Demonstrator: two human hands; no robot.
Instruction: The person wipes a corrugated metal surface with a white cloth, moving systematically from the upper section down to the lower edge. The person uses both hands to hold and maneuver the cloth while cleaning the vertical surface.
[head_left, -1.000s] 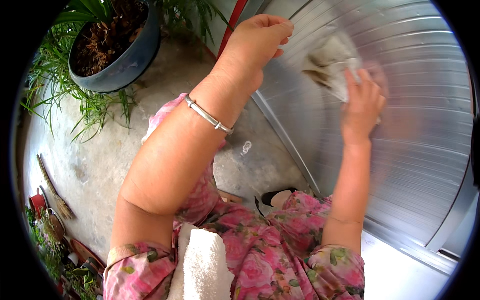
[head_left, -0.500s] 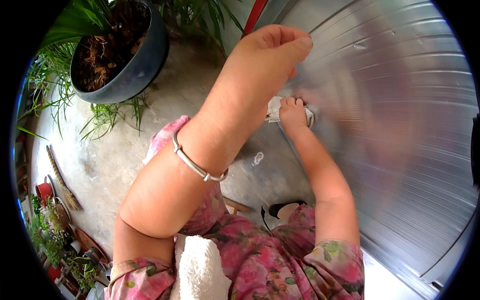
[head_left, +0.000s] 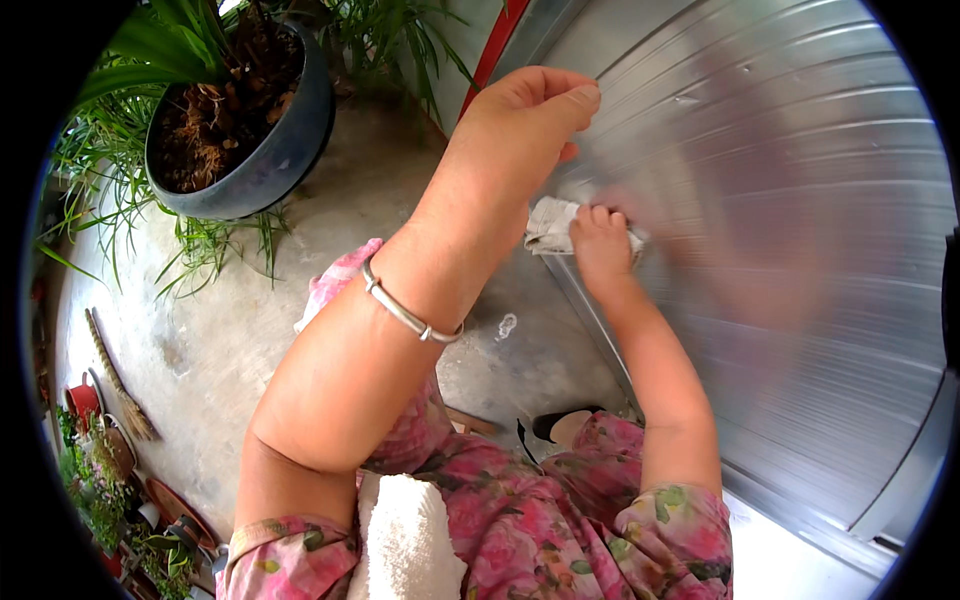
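Note:
A large ribbed silver metal panel (head_left: 800,250) fills the right side. Against its lower left part, near the edge, my right hand (head_left: 603,245) presses a crumpled whitish cloth (head_left: 550,228), fingers bent over it. Higher up and farther away is my left hand (head_left: 535,110), by the panel's far edge. Its fingers are curled in toward the thumb; what they grip, if anything, is hidden. A silver bangle (head_left: 400,308) circles my left forearm, which crosses the middle of the view.
A dark blue-grey pot (head_left: 250,190) with a leafy plant stands at the far left. Along the left lie a straw broom (head_left: 125,395), a red pot (head_left: 82,398) and several potted plants. A red post (head_left: 495,52) rises beside the panel. A white towel (head_left: 405,540) hangs at my front.
My right hand and the cloth have slid right and nearer along the panel. My left hand stays curled at about the same place by the panel, while the view has shifted a little.

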